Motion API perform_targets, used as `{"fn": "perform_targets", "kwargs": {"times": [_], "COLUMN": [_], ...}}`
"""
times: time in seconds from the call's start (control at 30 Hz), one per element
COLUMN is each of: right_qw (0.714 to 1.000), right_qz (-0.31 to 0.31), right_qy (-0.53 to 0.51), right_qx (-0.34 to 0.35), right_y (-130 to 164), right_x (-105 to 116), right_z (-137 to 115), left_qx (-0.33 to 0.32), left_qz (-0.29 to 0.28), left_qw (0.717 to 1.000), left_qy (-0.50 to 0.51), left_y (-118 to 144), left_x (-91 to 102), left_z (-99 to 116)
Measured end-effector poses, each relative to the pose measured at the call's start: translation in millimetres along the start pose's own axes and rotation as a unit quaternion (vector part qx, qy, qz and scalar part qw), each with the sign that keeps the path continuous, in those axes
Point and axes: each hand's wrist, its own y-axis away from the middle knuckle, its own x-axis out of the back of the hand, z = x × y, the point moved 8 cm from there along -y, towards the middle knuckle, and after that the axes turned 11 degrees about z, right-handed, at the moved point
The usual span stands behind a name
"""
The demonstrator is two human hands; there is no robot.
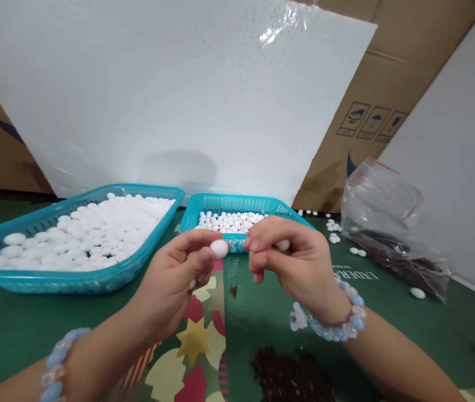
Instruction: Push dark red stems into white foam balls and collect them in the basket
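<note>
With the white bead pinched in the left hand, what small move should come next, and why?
Probably bring the right hand a little closer to the white bead pinched in the left hand. The right fingers stop just short of it, apparently pinching something too small to make out, with another white piece tucked under that hand.

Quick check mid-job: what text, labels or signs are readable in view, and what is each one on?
Handling pictograms, three boxed symbols, one an umbrella, no words: on the cardboard box.
White lettering, upside down and too blurred to read: on the green mat beside the right hand.
Nothing readable on the baskets, the plastic bag, the white board, or the white bead in the left hand.
</note>
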Motion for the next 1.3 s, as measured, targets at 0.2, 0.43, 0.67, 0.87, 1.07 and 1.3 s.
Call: {"fn": "perform_targets", "kwargs": {"times": [0.2, 0.43, 0.67, 0.87, 1.07, 1.3], "right_qw": [0.994, 0.894, 0.722, 0.718, 0.753, 0.862], "right_qz": [-0.042, -0.301, -0.470, -0.479, -0.469, -0.316], "right_qy": [0.010, 0.329, 0.495, 0.491, 0.452, 0.397], "right_qx": [-0.101, -0.043, -0.109, -0.116, -0.094, 0.021], "right_y": [-3, 7, 60, 83, 84, 43], "right_x": [-3, -12, 22, 27, 23, 8], "right_z": [17, 24, 54, 58, 58, 8], "left_qx": [-0.033, -0.069, -0.061, -0.047, -0.034, 0.026], "left_qz": [0.031, 0.027, 0.044, 0.039, 0.030, -0.046], "left_qw": [0.998, 0.996, 0.996, 0.995, 0.995, 0.994], "left_qy": [-0.036, -0.045, -0.047, -0.078, -0.086, -0.093], "left_y": [1, -6, -14, -15, -16, -8], "left_x": [4.4, 6.7, 8.1, 8.0, 8.8, -1.9], "left_z": [6, 12, 6, -2, -8, -20]}}
